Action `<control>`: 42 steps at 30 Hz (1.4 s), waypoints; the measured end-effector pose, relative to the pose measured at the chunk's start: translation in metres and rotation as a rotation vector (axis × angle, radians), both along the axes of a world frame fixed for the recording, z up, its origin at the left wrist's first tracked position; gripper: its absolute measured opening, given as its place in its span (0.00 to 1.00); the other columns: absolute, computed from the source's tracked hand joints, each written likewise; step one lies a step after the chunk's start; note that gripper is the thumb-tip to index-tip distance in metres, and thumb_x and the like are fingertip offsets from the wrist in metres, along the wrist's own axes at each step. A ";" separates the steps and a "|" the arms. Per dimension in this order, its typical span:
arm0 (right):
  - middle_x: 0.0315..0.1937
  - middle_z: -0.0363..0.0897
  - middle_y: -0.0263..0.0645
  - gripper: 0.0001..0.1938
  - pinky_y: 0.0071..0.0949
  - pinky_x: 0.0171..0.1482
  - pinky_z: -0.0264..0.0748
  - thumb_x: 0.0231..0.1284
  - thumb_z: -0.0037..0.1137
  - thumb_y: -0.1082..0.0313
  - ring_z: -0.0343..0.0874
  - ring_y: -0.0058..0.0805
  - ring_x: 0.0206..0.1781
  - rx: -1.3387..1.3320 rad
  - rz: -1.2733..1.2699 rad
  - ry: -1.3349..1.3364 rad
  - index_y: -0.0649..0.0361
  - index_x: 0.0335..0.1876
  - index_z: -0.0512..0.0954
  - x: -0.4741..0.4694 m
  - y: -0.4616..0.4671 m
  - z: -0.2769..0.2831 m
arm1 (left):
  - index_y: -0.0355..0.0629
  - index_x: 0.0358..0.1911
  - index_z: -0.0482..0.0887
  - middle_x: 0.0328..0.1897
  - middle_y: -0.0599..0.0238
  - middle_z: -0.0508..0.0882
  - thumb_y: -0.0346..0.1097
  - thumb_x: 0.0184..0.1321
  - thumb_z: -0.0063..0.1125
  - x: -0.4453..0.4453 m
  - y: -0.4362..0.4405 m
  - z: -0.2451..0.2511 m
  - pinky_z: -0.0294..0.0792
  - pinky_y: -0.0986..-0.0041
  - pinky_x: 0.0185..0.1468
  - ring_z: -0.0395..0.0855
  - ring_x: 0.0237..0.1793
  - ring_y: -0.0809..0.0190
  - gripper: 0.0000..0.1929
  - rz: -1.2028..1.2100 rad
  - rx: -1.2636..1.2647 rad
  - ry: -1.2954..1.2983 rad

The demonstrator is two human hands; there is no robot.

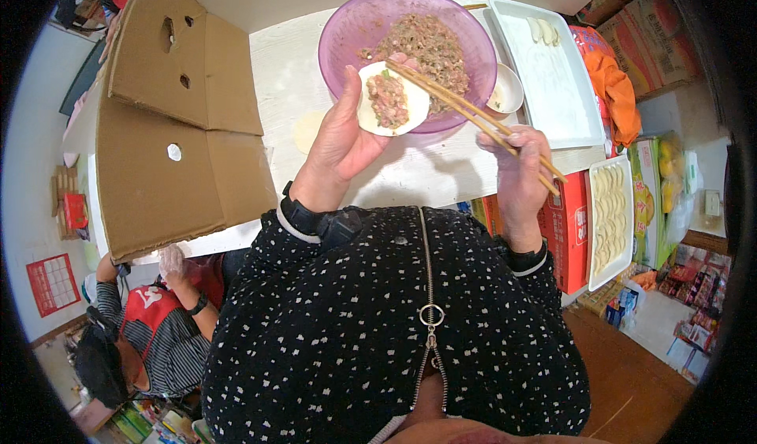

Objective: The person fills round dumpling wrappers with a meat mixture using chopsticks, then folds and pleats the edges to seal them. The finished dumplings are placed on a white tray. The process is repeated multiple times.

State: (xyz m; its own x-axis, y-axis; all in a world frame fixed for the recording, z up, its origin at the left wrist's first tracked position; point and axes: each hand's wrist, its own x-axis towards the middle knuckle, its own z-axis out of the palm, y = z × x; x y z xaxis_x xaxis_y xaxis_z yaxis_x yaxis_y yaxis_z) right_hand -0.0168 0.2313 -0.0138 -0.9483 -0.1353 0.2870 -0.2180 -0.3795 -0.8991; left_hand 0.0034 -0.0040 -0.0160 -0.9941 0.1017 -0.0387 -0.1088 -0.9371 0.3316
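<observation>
On my left hand (343, 130) lies a round dumpling wrapper (418, 104), held in front of the bowl's near rim. A mound of minced meat filling (387, 101) with green bits sits in the middle of it. My right hand (523, 166) grips a pair of wooden chopsticks (467, 110), whose tips reach the wrapper's upper edge. Behind both hands stands a purple plastic bowl (343, 36) holding more meat filling (426, 48). Another flat wrapper (307, 131) rests on the white table (284, 71), left of my left hand and partly hidden by it.
Right of the purple bowl are a small white bowl (507, 89) and a white tray (544, 83) with a few dumplings (543, 32). A second tray (610, 272) full of dumplings sits on the right. Cardboard (171, 107) walls the left side; beyond it a co-worker (159, 320) works.
</observation>
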 end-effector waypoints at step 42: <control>0.42 0.70 0.44 0.14 0.48 0.50 0.78 0.73 0.36 0.59 0.80 0.45 0.43 -0.105 0.176 0.075 0.64 0.41 0.69 0.008 0.004 -0.009 | 0.40 0.64 0.65 0.64 0.54 0.72 0.61 0.70 0.33 -0.007 0.007 0.014 0.57 0.57 0.72 0.67 0.66 0.51 0.32 0.098 0.230 -0.058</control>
State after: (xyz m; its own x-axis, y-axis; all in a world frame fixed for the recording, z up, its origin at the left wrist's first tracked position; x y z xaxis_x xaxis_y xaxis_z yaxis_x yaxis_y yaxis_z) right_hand -0.0089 0.2358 -0.0229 -0.8883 -0.2624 0.3769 -0.2049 -0.5081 -0.8366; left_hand -0.0041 0.0034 -0.0019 -0.9964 0.0182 -0.0831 -0.0269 -0.9941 0.1046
